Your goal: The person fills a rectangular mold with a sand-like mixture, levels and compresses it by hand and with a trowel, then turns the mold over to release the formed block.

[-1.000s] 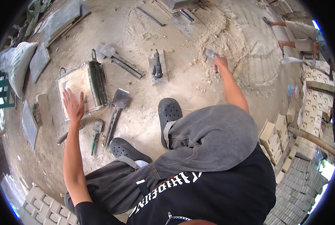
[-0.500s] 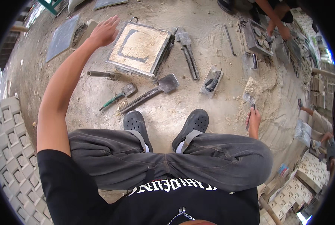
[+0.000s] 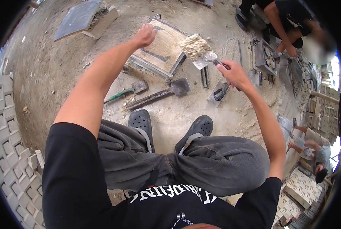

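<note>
My right hand (image 3: 234,74) grips the dark handle of a trowel (image 3: 205,61), raised off the ground. A heap of damp, sandy mix (image 3: 195,46) sits on its blade, by the right corner of a square metal-framed mould (image 3: 170,33). Pale, sandy material fills the mould, with a dark band showing along part of it. My left hand (image 3: 145,36) is at the mould's left side, its fingers curled down; what they hold, if anything, is hidden. Nearer me lie a green-handled mallet (image 3: 128,91) and a larger long-handled tamper (image 3: 166,92).
A small tray with a dark tool (image 3: 219,92) lies below the trowel. A grey slab (image 3: 78,20) leans on a block at far left. Patterned blocks (image 3: 4,126) are stacked at left. A co-worker's hands (image 3: 287,49) work over a metal mould (image 3: 265,57) at far right.
My right hand has lifted the loaded trowel from the right-hand ground toward the mould. My left hand has moved right onto the mould's side, its fingers going from stretched to curled.
</note>
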The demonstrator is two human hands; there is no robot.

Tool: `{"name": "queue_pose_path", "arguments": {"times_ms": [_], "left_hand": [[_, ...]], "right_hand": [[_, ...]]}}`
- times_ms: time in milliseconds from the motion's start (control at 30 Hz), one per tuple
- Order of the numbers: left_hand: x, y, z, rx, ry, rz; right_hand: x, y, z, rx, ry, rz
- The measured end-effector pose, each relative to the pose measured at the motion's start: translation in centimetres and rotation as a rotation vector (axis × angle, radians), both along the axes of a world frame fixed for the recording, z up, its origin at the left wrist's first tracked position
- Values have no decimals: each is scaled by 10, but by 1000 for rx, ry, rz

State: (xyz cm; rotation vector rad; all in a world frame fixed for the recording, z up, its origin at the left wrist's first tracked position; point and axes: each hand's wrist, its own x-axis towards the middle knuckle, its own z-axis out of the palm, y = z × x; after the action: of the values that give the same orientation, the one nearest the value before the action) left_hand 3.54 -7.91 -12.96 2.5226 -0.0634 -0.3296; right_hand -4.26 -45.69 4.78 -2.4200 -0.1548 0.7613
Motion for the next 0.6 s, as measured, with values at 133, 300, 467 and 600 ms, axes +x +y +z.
{"name": "queue_pose_path", "arguments": {"times_ms": [133, 300, 467, 600], "left_hand": [[-36, -7, -8, 138, -173, -49], [-42, -20, -8, 55, -240, 36], [-45, -23, -14, 129, -264, -33], [-48, -21, -10, 143, -291, -65]], "right_hand": [[26, 65, 21, -183, 42, 202], [45, 116, 42, -343, 2, 400], [59, 141, 40, -466, -93, 461], [54, 160, 65, -581, -151, 560]]}}
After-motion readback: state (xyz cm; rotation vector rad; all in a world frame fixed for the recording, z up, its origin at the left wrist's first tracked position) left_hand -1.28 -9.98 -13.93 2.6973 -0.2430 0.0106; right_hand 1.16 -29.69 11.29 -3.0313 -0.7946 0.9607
